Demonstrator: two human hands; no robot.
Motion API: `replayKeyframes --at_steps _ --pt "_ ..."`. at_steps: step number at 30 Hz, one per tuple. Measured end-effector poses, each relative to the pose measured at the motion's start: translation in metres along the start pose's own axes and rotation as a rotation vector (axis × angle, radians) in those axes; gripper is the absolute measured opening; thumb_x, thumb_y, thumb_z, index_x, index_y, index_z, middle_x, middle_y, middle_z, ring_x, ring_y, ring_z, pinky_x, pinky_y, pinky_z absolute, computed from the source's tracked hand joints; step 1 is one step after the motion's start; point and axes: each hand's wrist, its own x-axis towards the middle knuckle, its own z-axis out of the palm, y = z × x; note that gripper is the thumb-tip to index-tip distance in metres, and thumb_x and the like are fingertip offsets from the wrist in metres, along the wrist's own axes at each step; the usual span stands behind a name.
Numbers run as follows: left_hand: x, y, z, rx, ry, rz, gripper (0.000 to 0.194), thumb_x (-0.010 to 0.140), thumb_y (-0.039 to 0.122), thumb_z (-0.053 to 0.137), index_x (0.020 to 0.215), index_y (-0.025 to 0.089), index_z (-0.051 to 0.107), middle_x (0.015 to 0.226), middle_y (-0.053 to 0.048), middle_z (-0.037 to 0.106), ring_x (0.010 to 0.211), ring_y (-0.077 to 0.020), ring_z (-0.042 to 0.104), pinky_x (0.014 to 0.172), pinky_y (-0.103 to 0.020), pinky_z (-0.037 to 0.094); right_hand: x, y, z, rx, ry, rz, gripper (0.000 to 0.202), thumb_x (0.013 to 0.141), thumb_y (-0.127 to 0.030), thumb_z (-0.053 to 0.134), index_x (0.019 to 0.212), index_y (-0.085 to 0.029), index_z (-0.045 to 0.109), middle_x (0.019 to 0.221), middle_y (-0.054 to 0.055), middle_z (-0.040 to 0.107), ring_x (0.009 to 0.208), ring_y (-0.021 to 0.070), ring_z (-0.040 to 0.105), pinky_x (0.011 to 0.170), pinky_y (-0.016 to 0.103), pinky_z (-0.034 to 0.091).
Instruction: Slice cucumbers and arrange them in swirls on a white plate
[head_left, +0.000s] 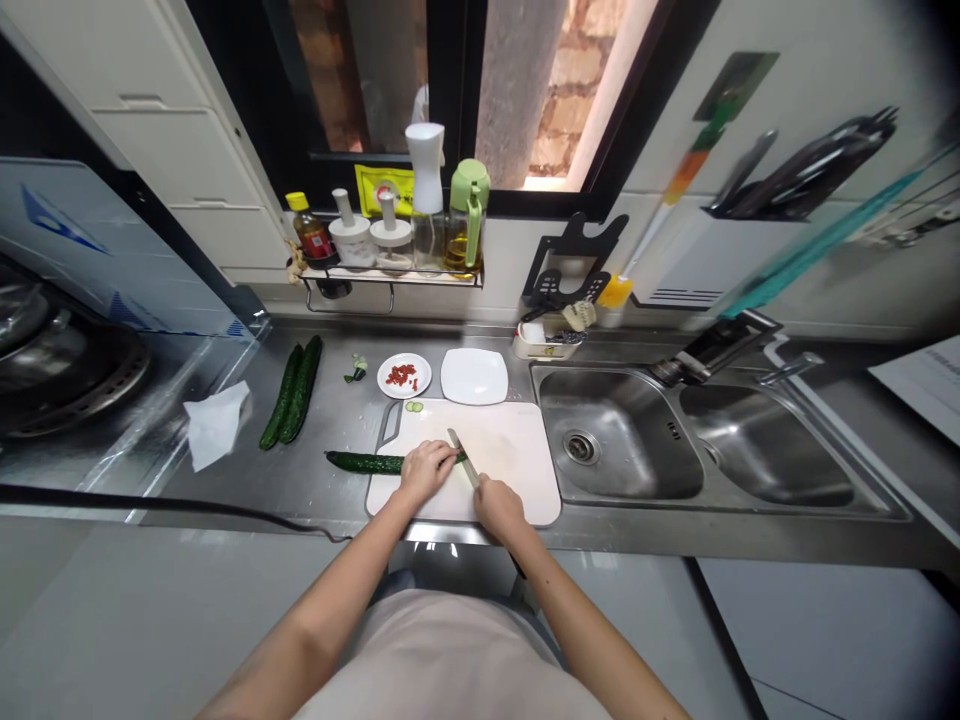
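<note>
A dark green cucumber (365, 462) lies across the left part of the white cutting board (525, 460), its far-left end past the board's edge. My left hand (427, 470) is closed over its right part, pressing it down. My right hand (499, 505) grips the handle of a knife (463, 456), whose blade slants up and left at the cucumber's right end, close beside my left fingertips. Two pale cucumber slices (414, 407) sit near the board's top left corner. Behind the board stand a white plate of chopped red pieces (402, 377) and a bare white plate (474, 376).
Two whole cucumbers (300, 388) and a crumpled white tissue (216, 425) lie on the left counter, with green scraps (356, 370) nearby. A double sink (622, 430) adjoins the board's right side. Above the counter hangs a rack (397, 275) of bottles and jars.
</note>
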Motion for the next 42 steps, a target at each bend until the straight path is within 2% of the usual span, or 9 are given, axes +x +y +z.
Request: replayKeyframes --at_steps 7,20,30,36,42 --pt "0.001 0.000 0.002 0.008 0.011 0.000 0.022 0.093 0.032 0.050 0.101 0.029 0.071 0.101 0.000 0.069 0.093 -0.0154 0.058 0.077 -0.026 0.045 -0.003 0.001 0.000 -0.005 0.015 -0.002 0.030 0.093 -0.018 0.034 0.111 -0.015 0.057 0.103 0.016 0.069 0.098 0.0245 0.065 0.075 0.032 0.043" --pt "0.002 0.004 -0.003 0.004 -0.012 -0.022 0.023 0.092 0.032 0.050 0.101 0.028 0.071 0.102 -0.001 0.068 0.093 -0.0152 0.058 0.076 -0.026 0.045 0.018 -0.009 -0.011 0.001 0.003 -0.008 0.032 0.092 -0.017 0.034 0.114 -0.015 0.057 0.106 0.016 0.069 0.100 0.0236 0.065 0.076 0.030 0.043" --pt "0.002 0.004 -0.002 -0.001 -0.012 -0.032 0.023 0.093 0.034 0.050 0.099 0.029 0.071 0.101 0.000 0.069 0.094 -0.0160 0.058 0.077 -0.027 0.045 0.032 -0.017 -0.017 0.031 0.044 -0.034 0.034 0.094 -0.021 0.034 0.119 -0.015 0.056 0.107 0.015 0.069 0.103 0.0227 0.065 0.077 0.030 0.044" --pt "0.003 0.004 -0.001 -0.007 -0.006 -0.035 0.023 0.093 0.034 0.050 0.098 0.030 0.072 0.099 -0.001 0.069 0.093 -0.0158 0.059 0.077 -0.027 0.046 0.028 -0.015 -0.015 0.031 0.056 -0.027 0.035 0.093 -0.019 0.034 0.119 -0.014 0.057 0.107 0.016 0.069 0.103 0.0224 0.065 0.078 0.030 0.044" --pt "0.002 0.003 0.000 -0.008 -0.007 -0.035 0.023 0.092 0.034 0.050 0.100 0.030 0.071 0.100 -0.001 0.068 0.093 -0.0157 0.058 0.078 -0.027 0.046 0.013 -0.006 -0.009 0.013 0.034 -0.009 0.034 0.092 -0.017 0.035 0.116 -0.013 0.058 0.105 0.017 0.069 0.100 0.0235 0.065 0.077 0.031 0.044"
